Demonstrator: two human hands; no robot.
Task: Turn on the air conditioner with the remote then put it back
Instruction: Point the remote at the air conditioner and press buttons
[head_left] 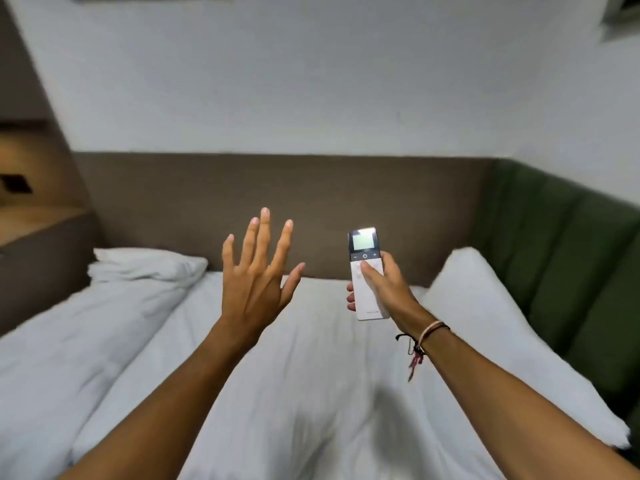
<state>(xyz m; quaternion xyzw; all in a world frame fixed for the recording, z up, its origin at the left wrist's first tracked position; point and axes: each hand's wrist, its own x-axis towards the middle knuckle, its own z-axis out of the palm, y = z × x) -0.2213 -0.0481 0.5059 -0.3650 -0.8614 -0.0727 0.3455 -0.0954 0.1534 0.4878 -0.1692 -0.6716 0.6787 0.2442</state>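
A slim white remote (363,244) with a small grey screen at its top is held upright in my right hand (384,289), above the bed. My thumb rests on the buttons just below the screen. My left hand (258,275) is raised to the left of the remote, fingers spread, holding nothing. At the top right corner a grey edge (621,15) on the wall shows; I cannot tell whether it is the air conditioner.
A bed with white sheets (311,393) fills the lower view, with a white pillow (145,268) at left and another (485,306) at right. Behind are a brown headboard (277,202), green wall padding (571,254) and a wooden shelf (34,216) at left.
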